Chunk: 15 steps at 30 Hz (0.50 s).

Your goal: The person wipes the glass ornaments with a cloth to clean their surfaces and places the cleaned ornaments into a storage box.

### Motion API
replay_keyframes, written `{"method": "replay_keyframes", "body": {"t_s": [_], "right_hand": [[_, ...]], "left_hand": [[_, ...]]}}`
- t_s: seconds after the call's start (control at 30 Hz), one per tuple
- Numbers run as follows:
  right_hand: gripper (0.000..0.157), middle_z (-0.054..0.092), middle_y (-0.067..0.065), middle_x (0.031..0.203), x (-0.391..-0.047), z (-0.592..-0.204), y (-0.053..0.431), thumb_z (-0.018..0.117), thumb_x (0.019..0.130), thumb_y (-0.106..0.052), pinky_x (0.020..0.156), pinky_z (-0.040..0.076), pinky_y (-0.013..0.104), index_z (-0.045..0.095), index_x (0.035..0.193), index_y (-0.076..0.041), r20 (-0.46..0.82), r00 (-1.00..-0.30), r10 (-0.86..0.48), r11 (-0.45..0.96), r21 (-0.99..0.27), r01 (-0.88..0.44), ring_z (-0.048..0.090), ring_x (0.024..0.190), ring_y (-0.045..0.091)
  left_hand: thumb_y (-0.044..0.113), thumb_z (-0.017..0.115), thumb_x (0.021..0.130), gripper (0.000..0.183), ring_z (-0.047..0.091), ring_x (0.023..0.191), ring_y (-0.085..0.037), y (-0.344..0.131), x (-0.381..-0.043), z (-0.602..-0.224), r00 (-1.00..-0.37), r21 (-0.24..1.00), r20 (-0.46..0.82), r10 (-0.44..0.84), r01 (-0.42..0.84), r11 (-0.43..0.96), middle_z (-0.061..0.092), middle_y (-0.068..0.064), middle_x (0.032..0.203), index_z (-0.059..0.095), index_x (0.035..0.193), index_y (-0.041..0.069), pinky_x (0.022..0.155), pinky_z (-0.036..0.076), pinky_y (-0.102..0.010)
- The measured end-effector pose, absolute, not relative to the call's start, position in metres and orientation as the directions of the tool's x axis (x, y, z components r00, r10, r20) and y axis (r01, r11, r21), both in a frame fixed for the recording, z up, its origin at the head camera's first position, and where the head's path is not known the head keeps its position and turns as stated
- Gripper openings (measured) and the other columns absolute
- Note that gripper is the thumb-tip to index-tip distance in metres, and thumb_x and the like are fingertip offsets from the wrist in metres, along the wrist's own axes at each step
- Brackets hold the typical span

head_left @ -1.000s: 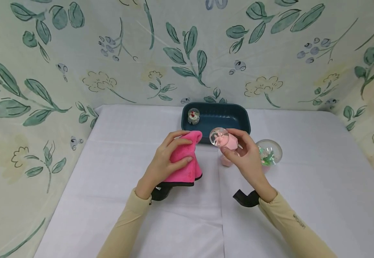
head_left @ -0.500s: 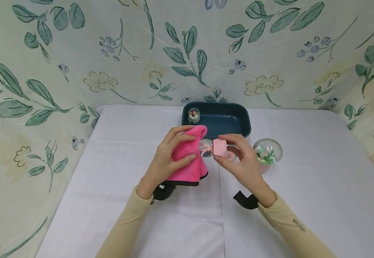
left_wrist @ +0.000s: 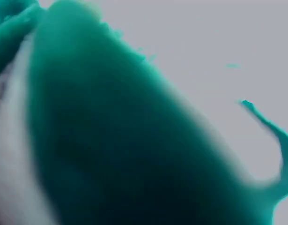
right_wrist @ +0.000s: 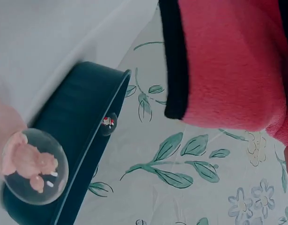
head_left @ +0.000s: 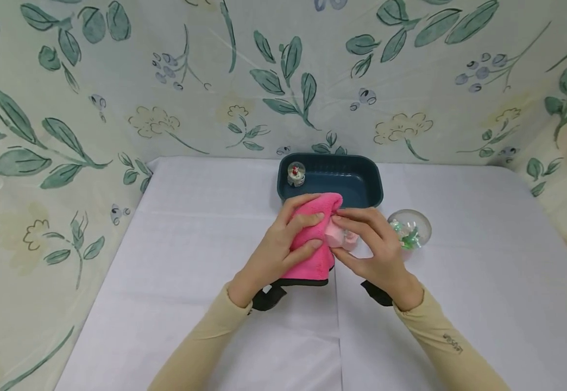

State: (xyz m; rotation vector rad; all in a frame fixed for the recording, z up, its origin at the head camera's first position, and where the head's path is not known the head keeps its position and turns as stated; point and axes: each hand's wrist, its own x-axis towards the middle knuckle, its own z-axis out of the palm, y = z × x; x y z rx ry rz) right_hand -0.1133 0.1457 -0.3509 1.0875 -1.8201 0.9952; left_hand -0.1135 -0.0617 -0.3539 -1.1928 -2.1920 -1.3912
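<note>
In the head view my left hand (head_left: 276, 252) grips a folded pink cloth (head_left: 313, 266) with black edging. My right hand (head_left: 381, 252) pinches the pink base of a small snow globe (head_left: 333, 234), whose clear ball is hidden in the cloth. Just behind that base, a second pink snow globe (head_left: 350, 240) is partly covered by the right fingers. The right wrist view shows this standing globe (right_wrist: 33, 168) with a pink figure inside, and the cloth (right_wrist: 232, 65) at upper right. A blurred green shape fills much of the left wrist view, its colours distorted.
A dark blue tray (head_left: 347, 184) stands at the back, with a small snow globe (head_left: 296, 174) holding a red-and-white figure at its left end. To the right of my right hand is a larger snow globe (head_left: 414, 231) with green pieces. A patterned curtain (head_left: 195, 81) hangs behind the white-covered table.
The right hand has turned the small pink snow globe, and its ball has gone into the cloth. My left hand and the cloth have shifted right to meet it.
</note>
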Motion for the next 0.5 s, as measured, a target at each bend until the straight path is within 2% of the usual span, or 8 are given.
{"method": "replay_keyframes", "body": {"t_s": [0.07,0.17,0.27,0.33,0.43,0.5], "right_hand": [[0.046,0.063,0.021,0.100,-0.112,-0.351,0.147,0.070,0.086,-0.036,0.088,0.046,0.018,0.067,0.099,0.008,0.875,-0.386,-0.293,0.321,-0.290,-0.902,0.061,0.093,0.027],[0.048,0.063,0.019,0.100,-0.108,-0.349,0.149,0.077,0.081,-0.032,0.081,0.050,0.018,0.065,0.102,0.009,0.792,-0.549,-0.267,0.274,-0.484,-0.831,0.061,0.094,0.019],[0.041,0.063,0.013,0.099,-0.101,-0.346,0.150,0.082,0.075,-0.013,0.072,0.054,0.021,0.063,0.105,0.008,0.594,-0.771,-0.228,0.213,-0.743,-0.635,0.061,0.089,0.014],[0.037,0.061,0.008,0.099,-0.097,-0.344,0.149,0.080,0.075,-0.003,0.068,0.056,0.024,0.062,0.106,0.006,0.427,-0.884,-0.193,0.198,-0.865,-0.461,0.061,0.085,0.015],[0.034,0.058,0.005,0.101,-0.092,-0.341,0.146,0.075,0.078,0.000,0.066,0.056,0.026,0.062,0.109,0.001,0.275,-0.947,-0.164,0.220,-0.926,-0.307,0.060,0.083,0.018],[0.040,0.058,0.006,0.104,-0.091,-0.341,0.144,0.076,0.077,0.001,0.068,0.056,0.026,0.061,0.114,0.001,0.310,-0.934,-0.176,0.240,-0.907,-0.346,0.059,0.083,0.019]], "left_hand": [[0.011,0.069,0.086,0.045,0.034,0.130,-0.024,-0.061,-0.113,-0.353,-0.603,0.606,0.622,0.500,0.775,0.181,0.033,-0.012,0.141,0.050,0.126,0.014,0.090,0.049,-0.026],[0.008,0.072,0.083,0.048,0.034,0.130,-0.026,-0.062,-0.114,-0.351,-0.567,0.582,0.640,0.519,0.798,0.155,0.033,-0.014,0.140,0.051,0.126,0.013,0.090,0.049,-0.025],[0.007,0.074,0.082,0.048,0.035,0.130,-0.028,-0.063,-0.115,-0.350,-0.518,0.538,0.669,0.534,0.832,0.134,0.034,-0.015,0.139,0.054,0.125,0.010,0.091,0.048,-0.026],[0.012,0.072,0.085,0.043,0.036,0.129,-0.028,-0.063,-0.117,-0.351,-0.489,0.511,0.687,0.537,0.851,0.121,0.035,-0.016,0.139,0.056,0.124,0.009,0.092,0.047,-0.026],[0.025,0.063,0.093,0.036,0.037,0.128,-0.029,-0.062,-0.121,-0.354,-0.477,0.508,0.711,0.516,0.856,0.091,0.036,-0.017,0.138,0.056,0.123,0.007,0.091,0.048,-0.027],[0.033,0.056,0.096,0.037,0.039,0.127,-0.030,-0.061,-0.123,-0.356,-0.496,0.530,0.724,0.480,0.845,0.073,0.038,-0.017,0.136,0.056,0.122,0.007,0.089,0.050,-0.029]]}}
